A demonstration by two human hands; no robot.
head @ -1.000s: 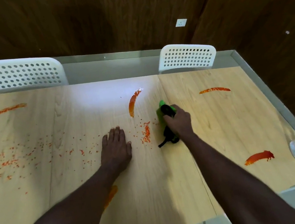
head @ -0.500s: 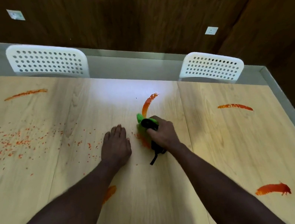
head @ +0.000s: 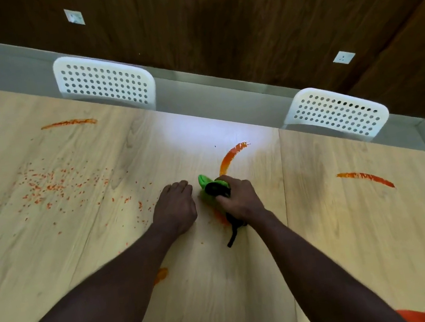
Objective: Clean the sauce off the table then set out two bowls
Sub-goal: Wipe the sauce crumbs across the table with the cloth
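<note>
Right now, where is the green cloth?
In the head view the green cloth is on the table, gripped by the right hand, just right of the left hand, near the curved sauce streak.

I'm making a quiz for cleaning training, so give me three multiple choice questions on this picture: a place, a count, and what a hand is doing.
1. Where is the curved sauce streak? A. Just beyond the green cloth. B. Inside a bowl. C. On the wall.
2. How many white chairs are in view? A. One. B. Two. C. Four.
3. What is the right hand doing? A. Lying flat, empty. B. Gripping the cloth. C. Raised in the air.
Answers: 1 A, the streak arcs away from the cloth's far end. 2 B, two perforated backs show. 3 B, its fingers curl round the cloth.
</note>
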